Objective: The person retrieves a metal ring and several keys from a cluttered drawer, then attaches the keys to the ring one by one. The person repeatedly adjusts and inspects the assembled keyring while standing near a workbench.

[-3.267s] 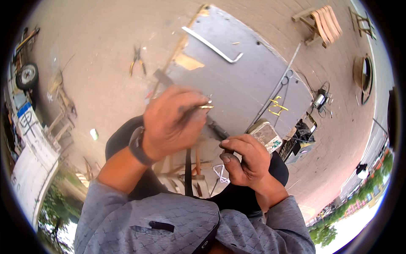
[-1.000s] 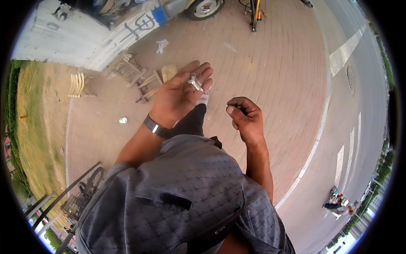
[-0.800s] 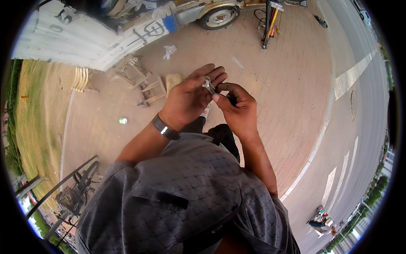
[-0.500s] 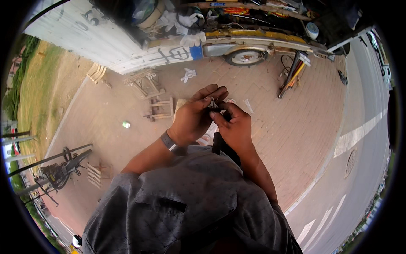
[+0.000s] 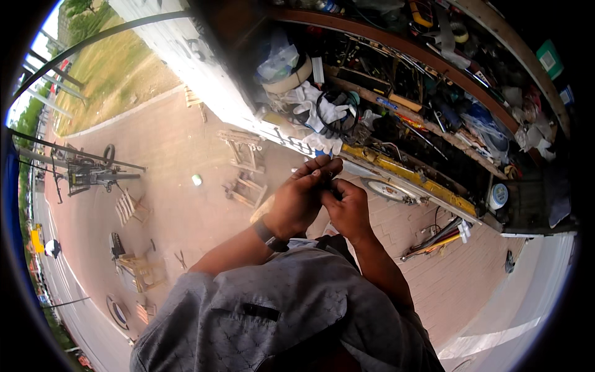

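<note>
In front of my chest both hands meet, fingertips touching. My left hand (image 5: 296, 203) has its fingers bent and pressed together, and a dark band (image 5: 269, 237) circles that wrist. Just right of it my right hand (image 5: 349, 209) is curled, thumb and forefinger pinched against the left fingers. Whatever lies between the fingertips is small, dark and mostly hidden, so its kind cannot be told. Beyond the hands is a trailer-like vehicle's open storage bay, with a yellow edge rail (image 5: 421, 184), white work gloves (image 5: 323, 111) and a coiled black cable (image 5: 336, 115).
Loose tools fill the wooden compartments (image 5: 372, 79). A white-lidded tub (image 5: 498, 196) stands at the bay's right end. Below are a wheel (image 5: 384, 190) and long-handled tools (image 5: 437, 239). Small wooden stools (image 5: 246, 189) and a green-white can (image 5: 196, 180) sit on the paving; a bicycle (image 5: 87, 173) is at left.
The view has swung to the right and up, bringing more of the storage bay in. My hands stay together; the small metallic-looking piece between them now hardly shows.
</note>
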